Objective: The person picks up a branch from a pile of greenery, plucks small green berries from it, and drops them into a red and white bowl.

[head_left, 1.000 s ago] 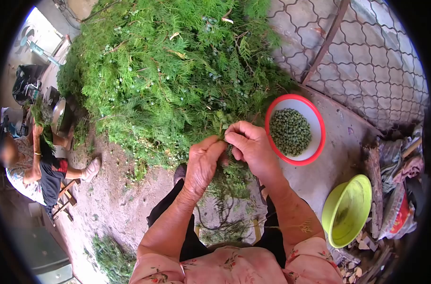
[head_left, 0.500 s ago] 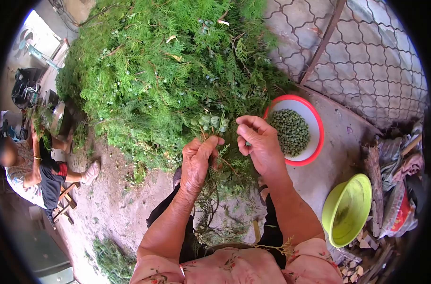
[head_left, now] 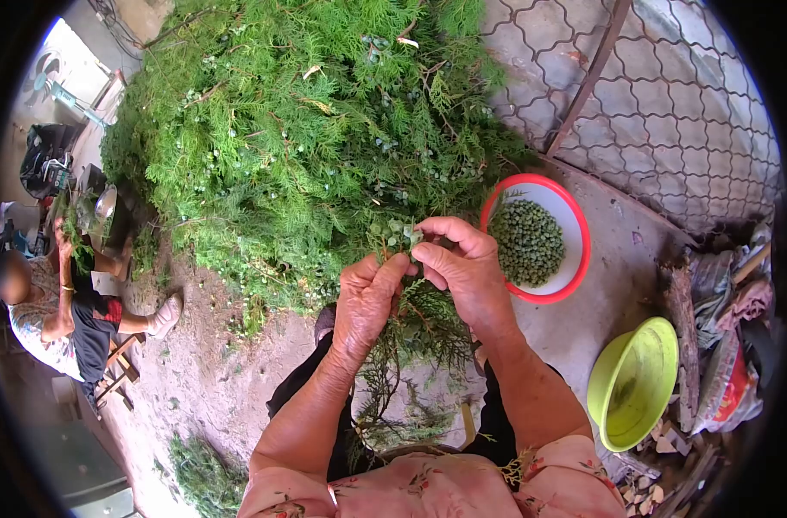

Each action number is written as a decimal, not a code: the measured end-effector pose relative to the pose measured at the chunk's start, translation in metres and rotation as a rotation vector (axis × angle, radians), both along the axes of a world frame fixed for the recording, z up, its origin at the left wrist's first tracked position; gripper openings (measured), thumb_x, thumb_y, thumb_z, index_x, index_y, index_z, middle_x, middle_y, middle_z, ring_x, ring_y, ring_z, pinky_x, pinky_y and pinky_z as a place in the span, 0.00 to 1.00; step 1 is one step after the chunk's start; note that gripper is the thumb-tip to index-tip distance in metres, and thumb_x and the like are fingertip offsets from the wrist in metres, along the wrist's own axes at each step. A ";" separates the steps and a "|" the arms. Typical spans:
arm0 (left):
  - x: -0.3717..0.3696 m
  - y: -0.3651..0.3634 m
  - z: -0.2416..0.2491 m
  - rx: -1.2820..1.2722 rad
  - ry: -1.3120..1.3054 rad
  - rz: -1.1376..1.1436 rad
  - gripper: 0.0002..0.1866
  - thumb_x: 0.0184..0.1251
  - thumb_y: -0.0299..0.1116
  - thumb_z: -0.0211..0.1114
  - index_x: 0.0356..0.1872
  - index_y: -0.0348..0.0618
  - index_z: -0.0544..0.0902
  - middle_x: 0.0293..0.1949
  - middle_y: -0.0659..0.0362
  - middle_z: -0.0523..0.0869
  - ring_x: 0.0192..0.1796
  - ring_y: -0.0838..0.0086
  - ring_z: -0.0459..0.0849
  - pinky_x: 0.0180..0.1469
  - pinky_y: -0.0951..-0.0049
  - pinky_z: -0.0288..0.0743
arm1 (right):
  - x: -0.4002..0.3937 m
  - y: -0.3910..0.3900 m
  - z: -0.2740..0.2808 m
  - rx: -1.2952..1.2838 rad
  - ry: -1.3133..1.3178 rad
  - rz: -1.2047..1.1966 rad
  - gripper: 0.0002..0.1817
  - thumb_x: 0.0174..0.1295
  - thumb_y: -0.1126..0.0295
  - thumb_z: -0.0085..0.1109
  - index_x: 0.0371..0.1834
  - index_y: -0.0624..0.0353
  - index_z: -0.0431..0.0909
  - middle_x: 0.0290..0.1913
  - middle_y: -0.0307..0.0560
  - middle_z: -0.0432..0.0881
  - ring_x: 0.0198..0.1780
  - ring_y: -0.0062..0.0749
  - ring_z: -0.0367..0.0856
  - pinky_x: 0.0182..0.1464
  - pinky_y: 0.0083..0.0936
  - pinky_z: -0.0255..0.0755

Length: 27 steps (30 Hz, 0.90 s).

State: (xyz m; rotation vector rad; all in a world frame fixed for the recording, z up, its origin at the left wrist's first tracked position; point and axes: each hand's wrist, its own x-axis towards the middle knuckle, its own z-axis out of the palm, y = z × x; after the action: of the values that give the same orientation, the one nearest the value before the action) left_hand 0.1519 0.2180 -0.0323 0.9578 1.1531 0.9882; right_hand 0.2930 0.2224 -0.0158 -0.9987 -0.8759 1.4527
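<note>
My left hand [head_left: 365,298] is closed around the stem of an evergreen sprig with a cluster of pale green cones [head_left: 395,235] at its top. My right hand [head_left: 469,272] touches the right side of that cluster, thumb and forefinger pinched on a green cone. Below both hands, a leafy branch [head_left: 423,321] hangs over my lap. To the right of my right hand stands a white basin with a red rim [head_left: 585,246], holding many small green cones [head_left: 527,246].
A large heap of evergreen branches [head_left: 281,155] lies in front. On the right are a yellow-green basin [head_left: 613,380], wire mesh [head_left: 670,112] and a pile of sacks [head_left: 728,380]. At left, another person [head_left: 52,324] sits on a wooden stool holding greenery.
My right hand has moved left from beside the sprig to its cone cluster, its fingers now pinching there. My left hand has shifted slightly right with the sprig.
</note>
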 end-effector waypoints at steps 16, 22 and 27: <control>-0.010 0.005 -0.001 -0.035 -0.136 0.075 0.15 0.60 0.40 0.57 0.23 0.39 0.81 0.11 0.62 0.73 0.12 0.81 0.66 0.16 0.81 0.60 | 0.017 0.011 -0.008 -0.124 0.444 0.085 0.07 0.57 0.77 0.55 0.38 0.62 0.72 0.34 0.44 0.76 0.30 0.25 0.77 0.24 0.18 0.66; -0.007 0.003 0.007 -0.013 -0.017 0.026 0.11 0.57 0.36 0.61 0.23 0.40 0.82 0.11 0.67 0.70 0.13 0.84 0.65 0.17 0.81 0.59 | 0.006 0.002 -0.004 -0.089 0.180 0.195 0.11 0.56 0.76 0.59 0.40 0.64 0.71 0.29 0.42 0.75 0.27 0.19 0.73 0.23 0.14 0.64; 0.000 0.000 0.007 -0.063 -0.165 0.093 0.10 0.56 0.34 0.61 0.22 0.38 0.80 0.18 0.62 0.76 0.14 0.80 0.68 0.19 0.80 0.65 | 0.008 0.002 -0.016 -0.130 0.316 0.211 0.08 0.57 0.77 0.57 0.40 0.64 0.72 0.30 0.43 0.76 0.26 0.21 0.73 0.23 0.15 0.64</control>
State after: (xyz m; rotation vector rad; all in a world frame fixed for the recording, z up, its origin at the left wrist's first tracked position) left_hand 0.1517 0.2184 -0.0257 0.7631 1.0909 1.0783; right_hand 0.3011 0.2240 -0.0322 -0.7577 -0.6771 1.8081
